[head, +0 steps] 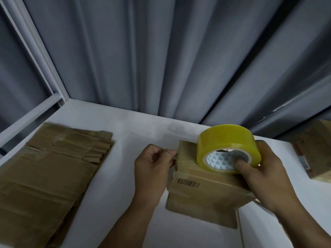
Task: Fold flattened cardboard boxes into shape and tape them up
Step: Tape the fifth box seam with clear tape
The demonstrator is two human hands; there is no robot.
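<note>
A folded cardboard box [202, 192] with a barcode label stands on the white table [136, 126], in front of me. A yellow tape roll [227, 140] rests on the box's top right, gripped by my right hand [263, 176] with the thumb inside the core. At the box's upper left edge, my left hand [152, 165] has its fingers curled and pinches the clear tape end against the cardboard. A stack of flattened cardboard boxes [46, 176] lies at the left.
Another cardboard box [315, 151] sits at the right edge of the table. Grey curtains [161, 59] hang behind the table, and a white window frame [35, 58] runs along the left.
</note>
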